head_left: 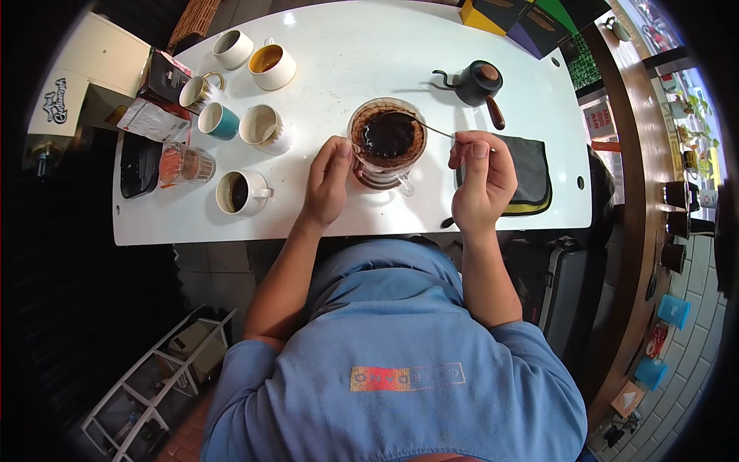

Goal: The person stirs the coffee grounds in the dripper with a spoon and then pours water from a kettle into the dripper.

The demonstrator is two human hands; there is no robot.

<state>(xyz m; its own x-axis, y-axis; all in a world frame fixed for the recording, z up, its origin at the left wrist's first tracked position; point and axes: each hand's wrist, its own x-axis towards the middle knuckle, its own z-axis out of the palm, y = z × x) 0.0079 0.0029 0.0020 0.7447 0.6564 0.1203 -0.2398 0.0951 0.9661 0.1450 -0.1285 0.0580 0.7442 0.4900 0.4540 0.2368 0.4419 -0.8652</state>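
A coffee dripper (pixel 419 138) holding dark wet coffee (pixel 389 137) stands on a glass server (pixel 381 182) in the middle of the white table. My left hand (pixel 331 179) grips the dripper's left side, with its fingertips partly hidden. Between the thumb and fingers of my right hand (pixel 485 175) is the thin handle of a spoon (pixel 437 130), which slants down to the left into the dripper. The coffee hides the spoon's lower end. Dark grounds coat the dripper's inner wall above the liquid.
Several cups stand at the left, including a teal cup (pixel 220 122) and a white mug (pixel 240 192) with dark liquid. Beside them is a ribbed glass (pixel 187 165). A black gooseneck kettle (pixel 477 83) and folded dark cloths (pixel 523 173) lie right of the dripper.
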